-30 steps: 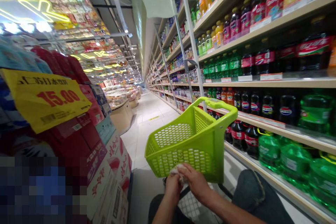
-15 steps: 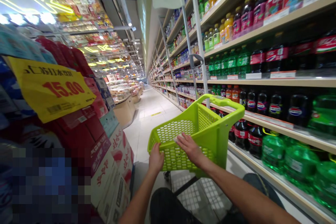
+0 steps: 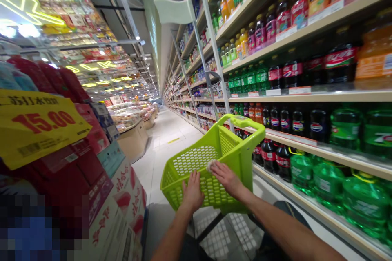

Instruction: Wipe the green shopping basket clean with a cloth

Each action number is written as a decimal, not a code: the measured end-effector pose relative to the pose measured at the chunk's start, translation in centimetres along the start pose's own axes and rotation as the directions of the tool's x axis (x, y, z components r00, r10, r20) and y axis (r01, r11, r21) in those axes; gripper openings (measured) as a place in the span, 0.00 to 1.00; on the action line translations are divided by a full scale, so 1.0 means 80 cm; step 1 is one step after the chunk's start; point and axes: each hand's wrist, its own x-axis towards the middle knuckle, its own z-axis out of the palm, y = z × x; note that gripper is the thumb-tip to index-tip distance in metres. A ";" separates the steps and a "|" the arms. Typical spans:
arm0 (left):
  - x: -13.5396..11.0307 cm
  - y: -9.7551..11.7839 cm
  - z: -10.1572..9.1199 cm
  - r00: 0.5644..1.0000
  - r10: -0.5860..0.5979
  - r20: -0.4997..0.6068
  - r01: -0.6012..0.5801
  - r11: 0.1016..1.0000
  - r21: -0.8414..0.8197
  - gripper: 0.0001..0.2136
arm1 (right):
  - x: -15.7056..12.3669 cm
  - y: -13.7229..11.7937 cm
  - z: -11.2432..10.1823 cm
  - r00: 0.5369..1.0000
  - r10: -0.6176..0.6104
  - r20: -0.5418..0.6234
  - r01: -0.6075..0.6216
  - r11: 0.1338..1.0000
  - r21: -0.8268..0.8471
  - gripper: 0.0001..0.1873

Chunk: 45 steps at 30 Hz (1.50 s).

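Observation:
A lime-green shopping cart point(image 3: 241, 171) with a perforated basket stands right in front of me. My left hand point(image 3: 193, 193) rests against the basket's near side, fingers stretched upward toward the rim and holding nothing visible. A little to its right, my right hand point(image 3: 227, 180) presses a small white wad point(image 3: 210, 165), like a cloth or tissue, against the top rim. Most of the wad is hidden under the fingers. No goods show in the part of the basket I can see.
Shelves of drink bottles point(image 3: 295, 124) run along the right. Stacked cartons point(image 3: 128, 195) with a yellow price sign point(image 3: 43, 124) crowd the left. A pale tiled aisle point(image 3: 167, 130) leads away, past a wooden display stand point(image 3: 131, 140). A pole with a white panel point(image 3: 174, 11) rises beyond the cart.
My left hand has let go of the basket's left corner and moved right along the side, its fingers now straightened. My right hand stays at the rim with the white wad. The view has turned slightly right.

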 end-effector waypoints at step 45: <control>0.022 0.050 -0.002 1.000 0.013 -0.009 -0.014 0.999 -0.048 0.38 | -0.114 0.102 -0.050 0.933 0.351 -0.079 -0.341 0.933 0.119 0.24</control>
